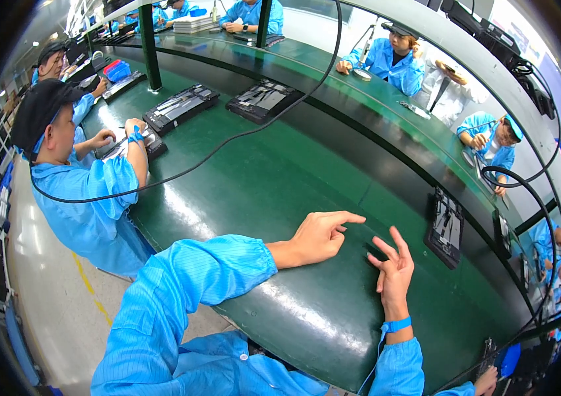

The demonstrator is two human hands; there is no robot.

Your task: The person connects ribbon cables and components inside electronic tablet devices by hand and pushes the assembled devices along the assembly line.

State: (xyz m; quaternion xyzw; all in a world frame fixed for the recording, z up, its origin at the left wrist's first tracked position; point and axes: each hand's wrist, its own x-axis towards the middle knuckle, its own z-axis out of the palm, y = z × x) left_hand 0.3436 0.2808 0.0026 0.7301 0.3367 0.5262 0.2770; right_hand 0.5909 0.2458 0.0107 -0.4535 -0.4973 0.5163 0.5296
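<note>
Over the green tabletop (254,178), my left hand (317,239) points its index finger to the right, the other fingers loosely bent. I see nothing held in it. Facing it, my right hand (396,267) is raised with its fingers apart, and no object shows in its grasp. A blue wrist strap (396,325) with a thin cord circles my right wrist. The two hands are close together without touching. Nearest to my right hand is a black tray (445,228) holding dark flat parts, farther right beside the dark belt.
At left, a co-worker in blue (89,191) handles a device. More black trays (181,109) stand at the far left, near a red and blue bin (117,70). A black cable (228,140) hangs across the view. Several people sit beyond the dark belt (373,135).
</note>
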